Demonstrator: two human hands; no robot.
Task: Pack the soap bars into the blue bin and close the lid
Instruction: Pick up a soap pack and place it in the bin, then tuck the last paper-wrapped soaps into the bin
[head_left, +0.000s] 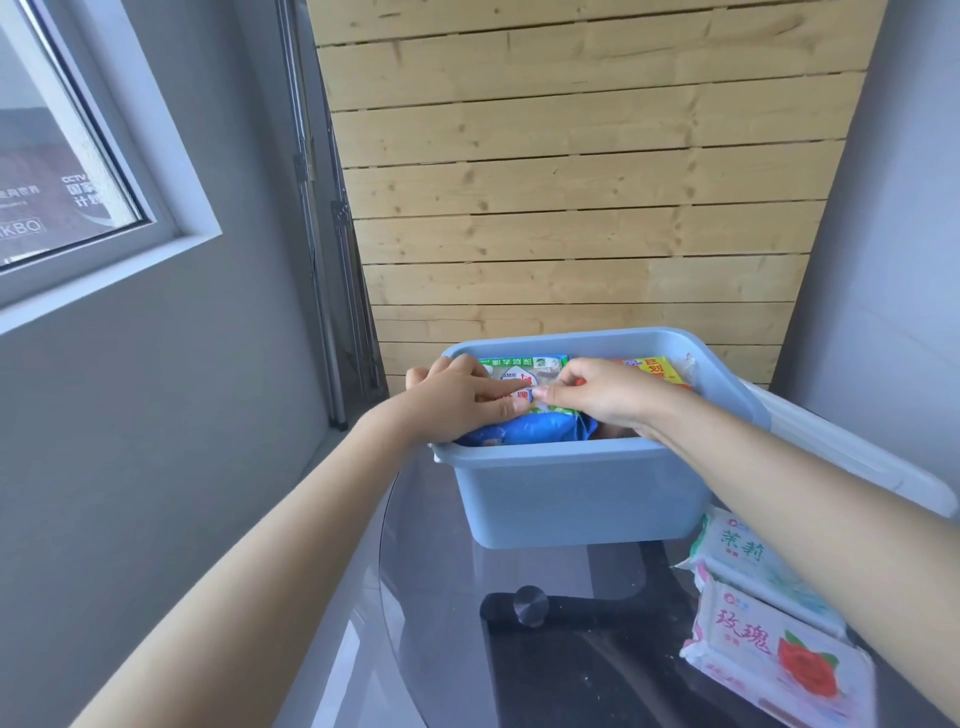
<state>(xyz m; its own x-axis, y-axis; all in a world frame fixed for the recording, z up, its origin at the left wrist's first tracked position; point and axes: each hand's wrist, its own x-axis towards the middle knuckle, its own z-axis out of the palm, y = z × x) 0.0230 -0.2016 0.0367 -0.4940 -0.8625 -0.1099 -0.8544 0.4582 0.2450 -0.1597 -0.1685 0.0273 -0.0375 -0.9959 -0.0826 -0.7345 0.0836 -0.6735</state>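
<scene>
We read 玫瑰 in red on the nearest white soap pack (779, 660), beside a printed red rose, and 茉莉 in green on the white soap pack behind it (748, 556). Through the window (57, 171) we make out "CCTV" and "KBO" on a dark sign. Print on the green-edged packet (519, 371) and the yellow packet (657, 369) in the blue bin (582, 488) is too small for us.

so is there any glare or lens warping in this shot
Head view: strong wide-angle distortion, the wooden slat wall fans outward and the forearms stretch; the glass table shows soft reflections; both hands in the blue bin look slightly soft.
</scene>
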